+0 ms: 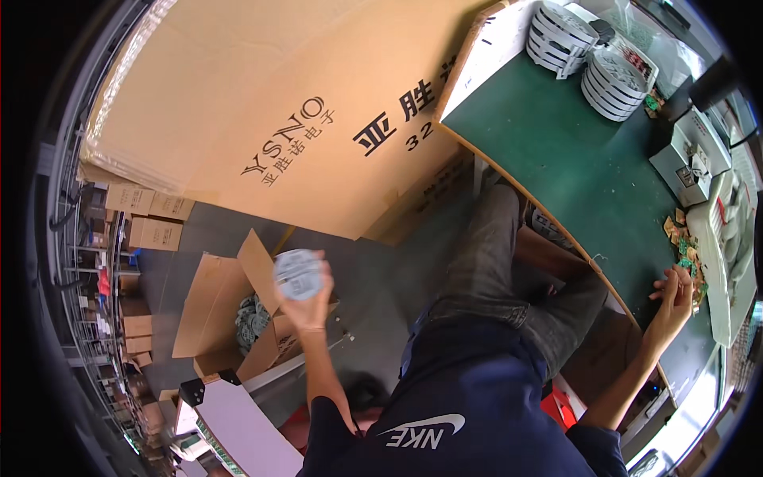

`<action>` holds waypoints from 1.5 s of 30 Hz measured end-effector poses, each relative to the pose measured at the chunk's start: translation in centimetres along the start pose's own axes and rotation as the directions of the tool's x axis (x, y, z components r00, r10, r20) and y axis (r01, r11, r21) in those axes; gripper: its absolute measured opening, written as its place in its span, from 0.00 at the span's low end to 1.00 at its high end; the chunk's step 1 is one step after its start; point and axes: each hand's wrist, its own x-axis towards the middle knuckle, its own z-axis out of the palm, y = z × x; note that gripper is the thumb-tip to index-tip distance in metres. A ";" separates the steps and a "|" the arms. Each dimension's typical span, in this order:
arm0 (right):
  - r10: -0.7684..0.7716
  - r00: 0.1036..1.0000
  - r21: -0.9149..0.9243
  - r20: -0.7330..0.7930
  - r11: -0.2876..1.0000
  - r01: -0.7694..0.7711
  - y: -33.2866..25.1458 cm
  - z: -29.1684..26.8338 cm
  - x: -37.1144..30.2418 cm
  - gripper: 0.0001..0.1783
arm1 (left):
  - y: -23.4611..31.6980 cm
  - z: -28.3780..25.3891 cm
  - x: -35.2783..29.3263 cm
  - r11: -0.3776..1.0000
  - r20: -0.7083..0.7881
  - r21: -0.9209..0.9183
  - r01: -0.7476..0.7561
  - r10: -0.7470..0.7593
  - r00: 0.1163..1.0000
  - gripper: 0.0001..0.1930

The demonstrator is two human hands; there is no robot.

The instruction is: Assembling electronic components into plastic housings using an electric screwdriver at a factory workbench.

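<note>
My left hand (308,310) is closed on a round, pale grey plastic disc (297,275) with raised markings on its face. It holds the disc out to the left, over the floor. Behind and below it stands an open cardboard box (205,306) with several grey parts (253,322) inside. At the right, my right hand (674,292) rests over the green worktop (556,143), its fingers bent and apart. Its fingertips are beside a heap of small green and tan circuit boards (682,242). Nothing shows between those fingers.
Stacks of round white parts (616,86) stand at the far end of the worktop. A grey metal device (690,163) and a white tray (715,262) line its right side. A large carton (278,95) fills the far left. A white-topped surface (242,425) lies near left.
</note>
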 end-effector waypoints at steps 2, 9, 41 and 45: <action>-0.001 1.000 0.001 0.013 1.000 0.001 0.0 0.1 0.1 0.13 | 6.1 -4.3 -1.8 0.929 0.104 -0.155 -0.335 0.353 0.930 0.38; 0.018 1.000 0.000 -0.001 1.000 -0.018 0.1 -0.2 0.3 0.13 | 14.8 -7.4 -2.4 0.788 -0.250 -0.231 -0.571 0.519 0.817 0.61; 0.060 0.996 0.183 0.061 0.981 -0.070 -3.6 1.6 -0.4 0.15 | -33.8 49.7 34.6 -0.576 0.300 0.184 -0.796 -0.738 0.604 0.62; 0.069 0.995 0.165 0.077 0.983 -0.080 -4.0 1.5 -0.6 0.19 | -30.8 47.8 32.2 -0.102 0.650 0.554 -0.826 -0.567 0.506 0.54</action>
